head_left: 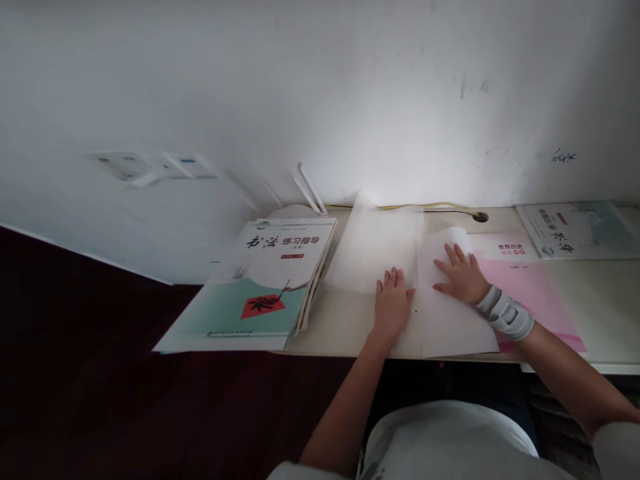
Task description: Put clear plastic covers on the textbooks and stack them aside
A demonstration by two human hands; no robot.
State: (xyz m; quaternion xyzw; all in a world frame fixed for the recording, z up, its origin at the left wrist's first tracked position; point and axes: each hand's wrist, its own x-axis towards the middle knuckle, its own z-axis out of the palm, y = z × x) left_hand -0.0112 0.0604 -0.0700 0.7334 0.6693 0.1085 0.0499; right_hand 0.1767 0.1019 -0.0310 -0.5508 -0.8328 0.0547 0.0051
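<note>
My left hand lies flat near the middle of the desk, fingers straight and close together. Its fingertips touch the lower edge of a translucent sheet or plastic cover, which looks blurred. My right hand, with a grey-white band around the wrist, presses with spread fingers on a white page or flap. That white flap adjoins a pink book with Chinese print on its cover and overlaps its left side. Whether the flap is part of the book, I cannot tell.
A stack of calligraphy workbooks stands at the left, overhanging the desk's front edge. Another calligraphy book lies at the back right. A yellow cable runs along the wall to a round desk hole. Sockets are on the wall.
</note>
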